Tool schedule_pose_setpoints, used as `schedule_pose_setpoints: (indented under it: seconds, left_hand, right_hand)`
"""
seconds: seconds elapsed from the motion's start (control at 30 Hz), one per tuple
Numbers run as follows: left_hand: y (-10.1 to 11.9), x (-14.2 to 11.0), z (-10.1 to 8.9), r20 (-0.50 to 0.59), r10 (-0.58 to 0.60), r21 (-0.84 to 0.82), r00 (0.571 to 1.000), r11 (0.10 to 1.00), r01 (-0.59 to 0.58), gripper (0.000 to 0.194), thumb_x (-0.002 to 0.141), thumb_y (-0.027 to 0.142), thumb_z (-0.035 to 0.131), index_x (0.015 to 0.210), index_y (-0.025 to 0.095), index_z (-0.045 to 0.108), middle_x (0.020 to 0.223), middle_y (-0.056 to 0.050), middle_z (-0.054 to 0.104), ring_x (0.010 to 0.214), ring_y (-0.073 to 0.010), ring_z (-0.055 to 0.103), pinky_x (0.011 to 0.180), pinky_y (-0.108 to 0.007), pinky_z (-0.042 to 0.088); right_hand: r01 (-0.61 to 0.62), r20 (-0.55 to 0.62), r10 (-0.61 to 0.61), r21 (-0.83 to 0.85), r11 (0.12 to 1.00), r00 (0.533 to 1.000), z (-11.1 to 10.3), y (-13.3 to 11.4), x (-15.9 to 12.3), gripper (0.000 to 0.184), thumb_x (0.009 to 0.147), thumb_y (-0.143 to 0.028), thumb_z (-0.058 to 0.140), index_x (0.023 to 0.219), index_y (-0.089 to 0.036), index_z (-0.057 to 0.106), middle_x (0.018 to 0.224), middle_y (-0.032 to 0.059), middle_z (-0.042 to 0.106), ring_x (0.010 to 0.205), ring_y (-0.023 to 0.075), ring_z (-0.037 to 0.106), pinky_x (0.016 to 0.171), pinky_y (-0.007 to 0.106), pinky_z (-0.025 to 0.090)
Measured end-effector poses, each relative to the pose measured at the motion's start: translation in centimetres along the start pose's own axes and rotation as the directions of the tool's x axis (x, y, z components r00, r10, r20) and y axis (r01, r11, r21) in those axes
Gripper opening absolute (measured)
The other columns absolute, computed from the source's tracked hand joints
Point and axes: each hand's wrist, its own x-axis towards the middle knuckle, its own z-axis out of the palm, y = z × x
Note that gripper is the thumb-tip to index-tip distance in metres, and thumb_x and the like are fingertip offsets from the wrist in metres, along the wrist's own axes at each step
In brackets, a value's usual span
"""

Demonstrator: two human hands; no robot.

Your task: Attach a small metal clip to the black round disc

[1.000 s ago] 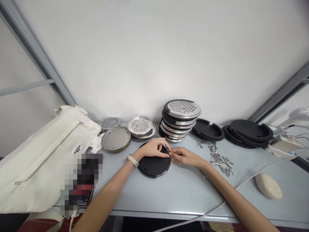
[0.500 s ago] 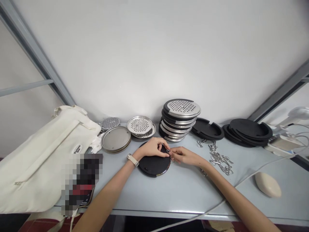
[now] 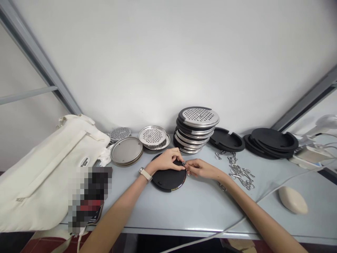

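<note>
A black round disc (image 3: 168,180) lies on the table in front of me, a narrow shiny edge showing along its lower right side. Over its upper part arches my left hand (image 3: 168,160), thumb and forefinger closed on a small metal clasp (image 3: 187,172) at the disc's right rim. From the other side, my right hand (image 3: 200,169) pinches the same clasp, its fingertips almost touching the left ones. Fingers cover most of the clasp, so how it meets the disc is hidden. Loose metal clasps (image 3: 240,172) lie beyond my right hand.
Behind my hands rises a stack of grater discs (image 3: 200,117) in black holders. Plain metal discs (image 3: 126,151) and loose grater plates (image 3: 152,136) stand left, near a cream bag (image 3: 52,168). Black holders (image 3: 273,140), a white cable (image 3: 229,228) and a beige rounded object (image 3: 292,200) are right.
Both hands stay at the disc's right rim with almost the same pinch. The camera view has shifted very slightly; nothing else has visibly moved.
</note>
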Motion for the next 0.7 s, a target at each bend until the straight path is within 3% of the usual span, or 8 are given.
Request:
schedule_pose_setpoints:
  seconds: [0.23,0.47,0.7]
  left_hand:
    - [0.26,0.13,-0.01,0.036,-0.039,-0.014,0.999,0.999,0.04,0.023,0.068,0.029,0.076,0.085,0.014,0.071,0.082,0.0,0.049,0.064,-0.007,0.042,0.056,-0.02,0.036]
    - [0.42,0.08,-0.05,0.045,-0.049,-0.027,0.998,0.998,0.051,0.019,0.067,0.026,0.076,0.079,0.012,0.068,0.08,0.0,0.051,0.061,-0.0059,0.042,0.055,-0.02,0.035]
    - [0.47,0.14,0.03,0.045,-0.057,-0.069,0.997,0.996,0.06,0.02,0.068,0.026,0.076,0.08,0.011,0.07,0.078,0.0,0.05,0.06,-0.0057,0.042,0.054,-0.02,0.034]
  right_hand:
    - [0.002,0.019,-0.002,0.022,1.0,1.0,0.08,-0.42,0.01,0.038,0.09,-0.048,0.045,0.074,-0.015,0.055,0.064,-0.0014,0.053,0.055,0.0101,0.046,0.054,0.023,0.038]
    - [0.017,0.043,-0.017,-0.002,1.0,0.999,-0.02,-0.75,-0.1,0.041,0.092,-0.05,0.041,0.074,-0.016,0.053,0.057,-0.0044,0.045,0.051,0.0086,0.038,0.051,0.022,0.031]
    - [0.002,0.045,0.0,-0.042,0.999,0.999,-0.08,-0.86,-0.13,0.03,0.091,-0.037,0.042,0.071,-0.017,0.052,0.058,-0.0041,0.046,0.052,0.0093,0.04,0.052,0.022,0.032]
